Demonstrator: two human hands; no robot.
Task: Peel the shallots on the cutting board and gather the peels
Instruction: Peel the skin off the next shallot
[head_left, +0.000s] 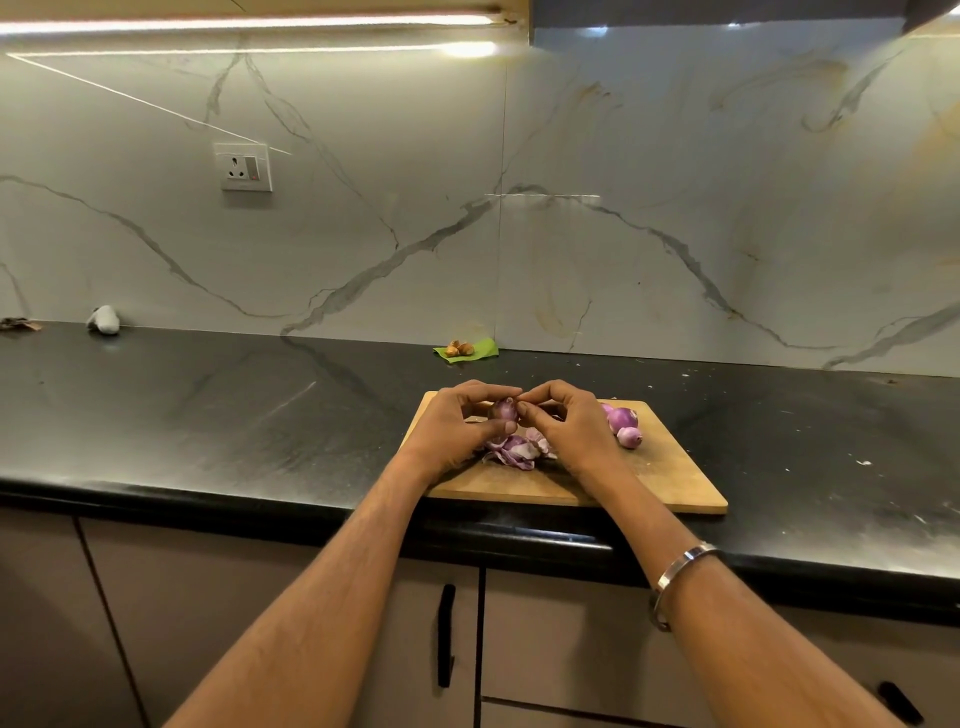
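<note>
Left hand (457, 426) grips a shallot (504, 410) over the cutting board (597, 483); right hand (566, 421) fingers pinch skin at its tip. Peels (517, 449) are piled just below, two shallots (623, 423) to the right. Likely light, firm, slippery; skin thin, tears easily, so pinch at the tip.

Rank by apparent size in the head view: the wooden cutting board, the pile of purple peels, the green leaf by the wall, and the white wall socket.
1. wooden cutting board
2. pile of purple peels
3. Unsure: green leaf and white wall socket look alike, and both lie farther away.
</note>
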